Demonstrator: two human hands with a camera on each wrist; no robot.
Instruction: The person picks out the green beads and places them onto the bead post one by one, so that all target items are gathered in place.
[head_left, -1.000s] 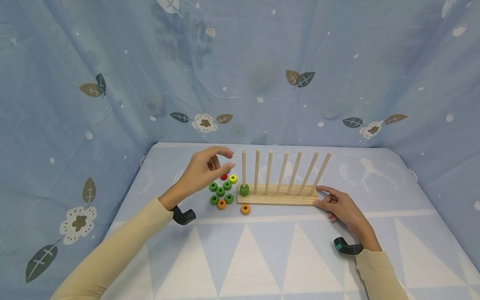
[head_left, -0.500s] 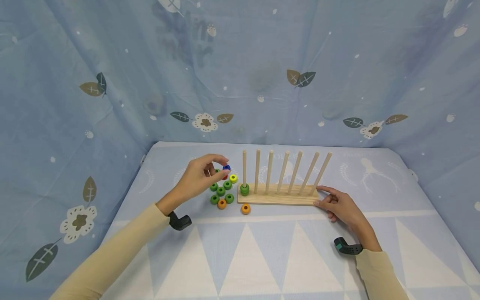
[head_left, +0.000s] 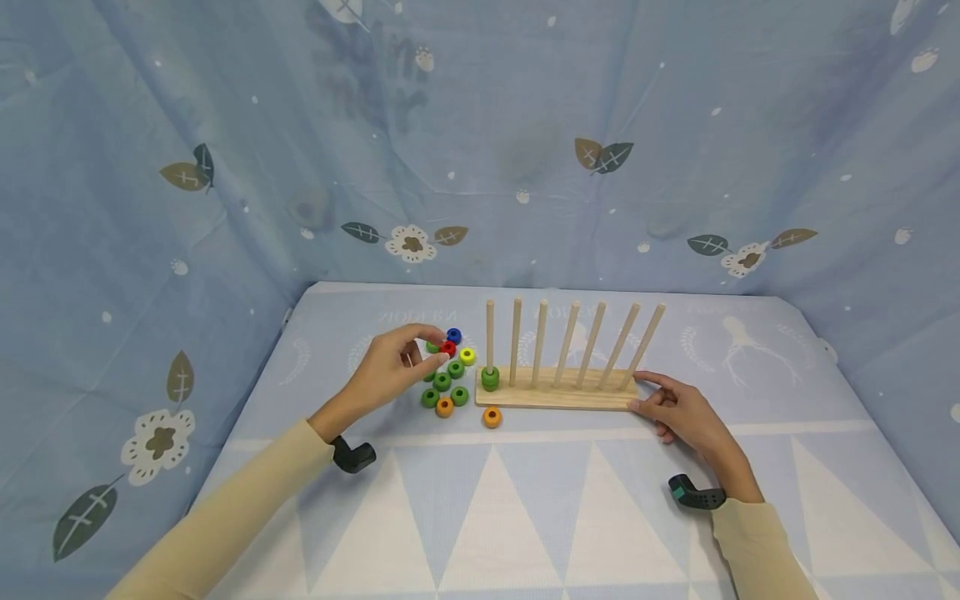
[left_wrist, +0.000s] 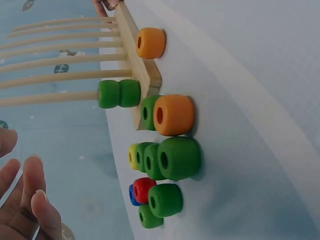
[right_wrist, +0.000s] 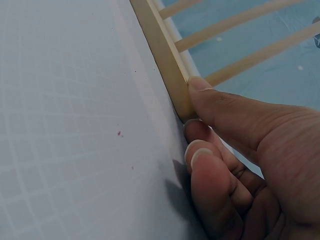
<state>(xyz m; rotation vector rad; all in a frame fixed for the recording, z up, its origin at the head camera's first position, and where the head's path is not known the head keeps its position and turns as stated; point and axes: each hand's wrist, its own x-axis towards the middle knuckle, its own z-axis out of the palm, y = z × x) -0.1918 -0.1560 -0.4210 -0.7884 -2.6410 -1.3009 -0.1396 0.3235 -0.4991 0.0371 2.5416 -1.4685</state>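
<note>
Above the loose beads at the left, my left hand hovers with thumb and fingers apart and nothing between them. In the left wrist view its fingertips are clear of every bead. Nearest to it in the head view are a red bead, a blue bead and several green beads. My right hand grips the right end of a wooden peg stand; in the right wrist view the thumb lies against that end. Two green beads are stacked on the stand's leftmost peg.
A yellow bead lies between the pile and the stand. One orange bead is at the pile's front, another orange bead before the stand. Several upright pegs rise from the base. Patterned cloth hangs behind the table.
My left hand has drawn back and down toward the left, uncovering the blue and red beads and part of a green one. The right hand stays on the stand's end.
</note>
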